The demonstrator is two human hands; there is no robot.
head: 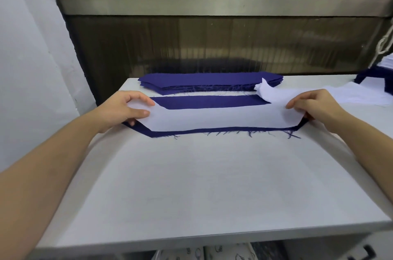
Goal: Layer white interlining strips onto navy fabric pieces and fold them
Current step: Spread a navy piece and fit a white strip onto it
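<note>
A long navy fabric piece (209,102) with frayed threads lies across the white table (212,185). A white interlining strip (214,118) lies over its near half, leaving a thin navy border along the front. My left hand (127,108) pinches the strip's left end between thumb and fingers. My right hand (310,105) pinches the right end, where the strip's far corner is crumpled upward. Behind them sits a stack of navy pieces (209,83).
More white interlining (359,95) lies at the right, with stacked white and navy pieces (380,70) at the far right edge. A dark machine opening with a metal bar (212,2) runs behind the table. A wall stands to the left.
</note>
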